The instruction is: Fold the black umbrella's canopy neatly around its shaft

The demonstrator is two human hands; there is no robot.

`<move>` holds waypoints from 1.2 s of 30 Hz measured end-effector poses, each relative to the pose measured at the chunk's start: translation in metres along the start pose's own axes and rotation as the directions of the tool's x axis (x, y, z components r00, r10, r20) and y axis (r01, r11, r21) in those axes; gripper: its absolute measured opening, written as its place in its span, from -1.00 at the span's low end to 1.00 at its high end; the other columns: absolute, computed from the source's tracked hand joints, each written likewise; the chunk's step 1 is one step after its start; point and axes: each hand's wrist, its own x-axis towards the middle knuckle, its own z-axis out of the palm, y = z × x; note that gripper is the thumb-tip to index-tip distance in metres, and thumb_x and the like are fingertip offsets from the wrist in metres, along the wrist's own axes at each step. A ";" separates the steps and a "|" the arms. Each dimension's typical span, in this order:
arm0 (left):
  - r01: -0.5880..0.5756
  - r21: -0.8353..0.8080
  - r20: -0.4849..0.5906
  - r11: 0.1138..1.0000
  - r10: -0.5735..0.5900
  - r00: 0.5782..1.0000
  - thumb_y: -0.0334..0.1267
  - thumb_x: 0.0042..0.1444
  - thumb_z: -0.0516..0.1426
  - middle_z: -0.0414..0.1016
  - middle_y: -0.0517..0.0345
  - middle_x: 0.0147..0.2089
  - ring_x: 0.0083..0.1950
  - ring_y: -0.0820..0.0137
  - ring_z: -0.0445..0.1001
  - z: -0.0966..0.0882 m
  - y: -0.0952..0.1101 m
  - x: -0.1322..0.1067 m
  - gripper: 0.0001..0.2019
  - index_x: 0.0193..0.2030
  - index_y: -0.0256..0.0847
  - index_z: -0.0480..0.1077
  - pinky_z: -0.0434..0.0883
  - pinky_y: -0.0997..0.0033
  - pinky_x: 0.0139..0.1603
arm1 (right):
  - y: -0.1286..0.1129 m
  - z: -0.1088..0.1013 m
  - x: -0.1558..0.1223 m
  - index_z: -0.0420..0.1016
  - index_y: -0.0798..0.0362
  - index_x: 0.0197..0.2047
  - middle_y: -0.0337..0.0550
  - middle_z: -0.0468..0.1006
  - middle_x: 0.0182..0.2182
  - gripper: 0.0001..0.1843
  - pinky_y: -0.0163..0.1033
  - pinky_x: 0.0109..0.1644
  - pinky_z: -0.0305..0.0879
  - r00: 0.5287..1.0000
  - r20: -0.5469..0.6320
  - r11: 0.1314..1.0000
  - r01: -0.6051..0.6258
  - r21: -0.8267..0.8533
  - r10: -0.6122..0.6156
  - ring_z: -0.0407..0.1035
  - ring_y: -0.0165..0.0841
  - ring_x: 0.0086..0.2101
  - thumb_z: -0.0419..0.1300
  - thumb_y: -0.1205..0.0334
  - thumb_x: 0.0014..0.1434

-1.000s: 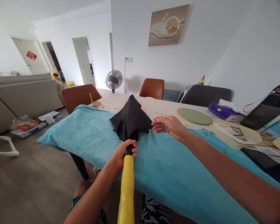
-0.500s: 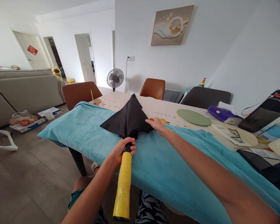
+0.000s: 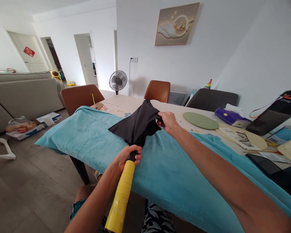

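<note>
A black folding umbrella [image 3: 138, 124] is laid on the middle of the blue blanket [image 3: 174, 171] covering the counter [image 3: 133, 105], its yellow handle [image 3: 120, 199] overhanging the blanket's near edge. The left hand [image 3: 126, 158] is wrapped shut round the shaft just above the handle; the right hand [image 3: 168, 122] has its fingers pinched narrow on a fold of the canopy. The canopy is judged light, limp and a bit slick, with stiff ribs beneath – best taken at a fabric edge or rib tip, while the glossy wrapped handle gives the firm hold. A green mat [image 3: 200, 120] and a purple pack [image 3: 229, 116] lie beyond the blanket's far edge. No brand can be seen – print on the counter is too small to read.
</note>
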 end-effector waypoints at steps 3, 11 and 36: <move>-0.001 -0.016 -0.010 1.000 0.001 1.000 -0.46 -0.02 0.08 0.13 0.31 -0.53 -0.68 0.64 0.12 0.001 0.001 -0.001 -0.91 -0.33 -0.33 0.24 0.12 0.64 -0.79 | -0.020 0.007 0.002 0.30 0.07 -0.54 -0.28 0.24 -0.70 -0.93 -0.33 -0.59 0.09 0.995 0.040 0.989 0.093 -0.114 -0.089 0.15 -0.46 -0.66 0.11 0.29 -0.08; -0.008 -0.014 -0.001 1.000 0.007 1.000 -0.47 0.02 0.04 0.17 0.29 -0.54 -0.66 0.62 0.14 0.001 0.000 0.000 -0.94 -0.32 -0.35 0.26 0.16 0.62 -0.78 | -0.026 -0.001 0.019 0.37 0.08 -0.50 -0.18 0.44 -0.47 -0.88 -0.28 -0.32 0.13 0.912 -0.031 0.801 0.342 -0.491 -0.409 0.25 -0.37 -0.41 0.04 0.29 0.00; 0.133 0.076 0.109 0.988 -0.140 0.984 -0.35 0.11 -0.07 0.06 0.28 -0.72 -0.73 0.63 0.02 -0.005 0.002 -0.004 -0.75 -0.59 -0.26 0.18 0.14 0.68 -0.75 | -0.121 0.073 -0.018 0.30 0.17 -0.27 -0.06 0.46 -0.39 -0.77 -0.16 -0.36 0.45 0.741 0.638 0.977 0.132 0.168 -0.210 0.45 -0.29 -0.37 0.19 0.18 0.09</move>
